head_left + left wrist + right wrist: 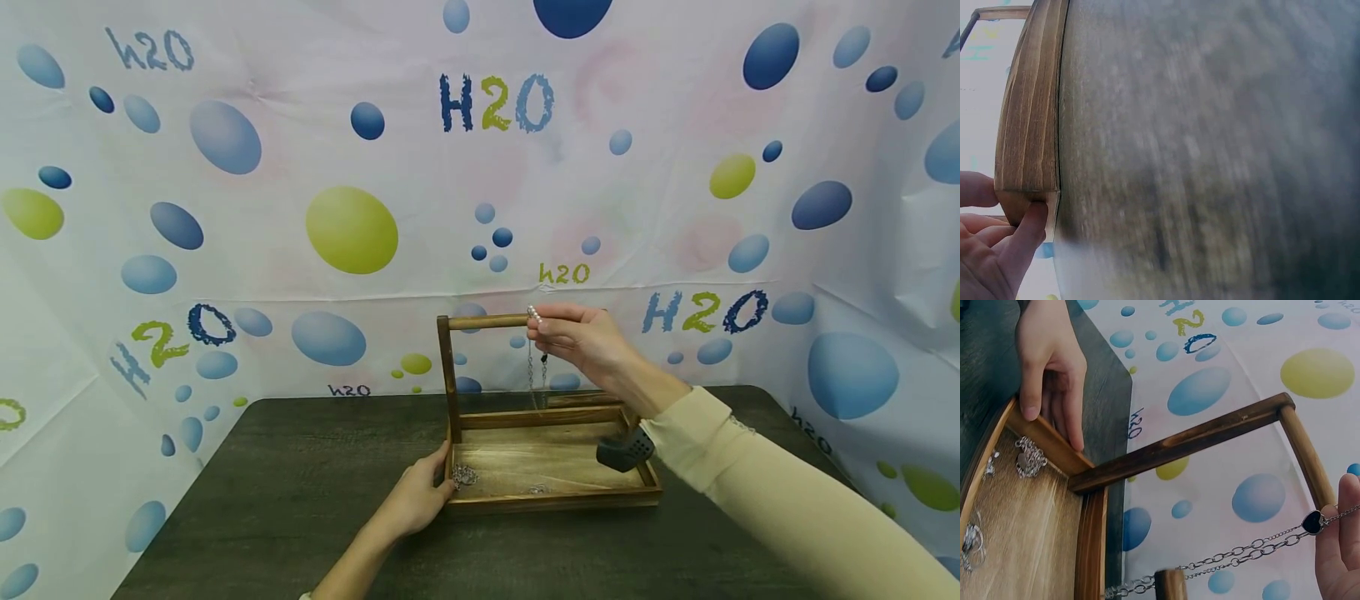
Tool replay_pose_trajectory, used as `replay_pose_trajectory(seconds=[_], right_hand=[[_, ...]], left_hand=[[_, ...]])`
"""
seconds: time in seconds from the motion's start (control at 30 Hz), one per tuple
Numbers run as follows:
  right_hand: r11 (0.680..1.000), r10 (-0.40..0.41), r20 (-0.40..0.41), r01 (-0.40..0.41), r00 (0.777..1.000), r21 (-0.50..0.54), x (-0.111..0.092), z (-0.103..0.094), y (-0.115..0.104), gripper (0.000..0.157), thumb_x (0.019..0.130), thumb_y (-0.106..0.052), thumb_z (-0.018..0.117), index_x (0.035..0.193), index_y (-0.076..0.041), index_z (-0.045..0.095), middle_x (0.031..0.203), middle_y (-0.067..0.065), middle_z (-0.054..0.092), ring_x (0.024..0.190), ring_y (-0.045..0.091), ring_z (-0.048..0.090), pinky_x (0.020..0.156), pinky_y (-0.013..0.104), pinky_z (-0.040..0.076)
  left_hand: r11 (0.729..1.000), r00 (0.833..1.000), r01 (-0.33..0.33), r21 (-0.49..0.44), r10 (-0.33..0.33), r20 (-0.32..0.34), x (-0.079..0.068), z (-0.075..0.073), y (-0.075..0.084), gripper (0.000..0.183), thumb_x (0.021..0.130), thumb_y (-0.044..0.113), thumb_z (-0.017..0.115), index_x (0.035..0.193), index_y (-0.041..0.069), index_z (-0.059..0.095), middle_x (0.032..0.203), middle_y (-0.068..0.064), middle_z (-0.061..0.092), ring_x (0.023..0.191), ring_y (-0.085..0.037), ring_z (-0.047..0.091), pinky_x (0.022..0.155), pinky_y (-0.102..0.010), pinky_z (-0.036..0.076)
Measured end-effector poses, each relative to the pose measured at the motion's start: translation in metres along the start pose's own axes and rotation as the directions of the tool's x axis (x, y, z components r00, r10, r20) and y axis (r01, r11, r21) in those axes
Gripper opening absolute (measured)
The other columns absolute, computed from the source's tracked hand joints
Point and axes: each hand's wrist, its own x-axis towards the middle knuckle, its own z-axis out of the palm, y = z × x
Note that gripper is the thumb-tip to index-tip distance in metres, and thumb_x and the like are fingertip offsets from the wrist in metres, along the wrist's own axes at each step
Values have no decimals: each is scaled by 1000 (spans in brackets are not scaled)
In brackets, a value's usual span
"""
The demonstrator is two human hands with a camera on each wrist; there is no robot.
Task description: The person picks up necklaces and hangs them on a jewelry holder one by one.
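In the head view my right hand (pixel 581 337) pinches a silver chain necklace (pixel 530 367) near the top bar of the tray's handle. White pearl-like beads show at the fingertips, and the chain hangs in strands below. A black heart charm (pixel 1312 522) lies by the fingers in the right wrist view. My left hand (pixel 416 496) grips the left end of the wooden tray (pixel 555 502), thumb at the rim. Inside the tray, a bunched silver chain (pixel 465 475) lies by the left end. A smaller silver piece (pixel 538 489) lies near the front wall.
The tray's upright handle post (pixel 448 375) and wooden handle bar (pixel 487 322) stand above its left end and back. A dark wood-look table (pixel 322 467) bears the tray. Behind it hangs a dotted curtain (pixel 420 167). A black wrist camera (pixel 625 450) is below my right wrist.
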Motion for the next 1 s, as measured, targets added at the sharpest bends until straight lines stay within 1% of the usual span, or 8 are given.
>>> replay_pose_trajectory(seconds=[0.13,0.27,0.4,0.57,0.67,0.77,0.87,1.0], right_hand=[[1000,-4,13,4,1000,-28,-3,-10,2,47,101,2,56,144,13,42,100,1,74,95,12,71,96,31,53],[999,-5,12,5,1000,-32,-6,-20,4,49,101,2,56,145,14,39,103,2,73,98,12,70,97,31,53],[999,3,-8,-3,1000,-33,-10,-28,4,51,101,1,57,147,11,39,105,3,73,98,13,70,96,31,53],[1000,18,-38,-19,999,-16,-13,-38,2,53,100,0,59,148,10,38,102,2,74,98,13,71,96,32,53],[1000,16,-43,-16,999,-2,-16,-44,0,50,100,-1,60,145,8,43,100,2,74,96,13,71,95,31,54],[1000,9,-46,-8,999,16,-19,-50,-3,38,99,-1,62,136,4,54,99,3,75,95,14,72,94,31,54],[1000,3,-54,-2,999,31,-22,-57,-5,29,98,0,63,127,-1,60,100,5,75,95,14,72,94,31,54],[999,7,-69,-5,998,34,-25,-64,-7,32,98,-2,64,129,0,57,101,5,75,95,14,72,94,31,54]], left_hand=[[1000,1000,-3,8,3,-2,0,0,0,66,97,-1,61,153,-12,27,145,-35,44,132,-50,45,102,-61,42],[1000,1000,0,5,0,0,-1,0,-1,66,96,-1,60,152,-12,27,146,-35,43,132,-49,45,102,-61,42],[1000,1000,-3,2,3,2,-1,0,-1,66,96,-2,60,152,-13,27,146,-35,43,132,-50,45,102,-61,42],[1000,1000,-7,-5,7,3,-1,0,0,66,96,-1,60,153,-12,27,145,-35,43,132,-50,44,102,-61,42],[1000,1000,-10,-5,10,3,-1,0,0,66,96,-2,60,153,-12,27,145,-35,44,132,-50,44,102,-61,42],[1000,1000,-14,-2,14,0,-1,0,0,66,96,-2,60,153,-12,27,144,-35,44,132,-50,44,102,-61,42],[1000,1000,-13,1,13,-3,-1,0,0,66,96,-2,61,153,-12,28,144,-35,45,132,-50,44,102,-61,42],[1000,1000,-7,4,7,-3,-1,-1,-1,66,96,-1,61,153,-11,28,143,-35,46,132,-50,44,102,-62,42]])
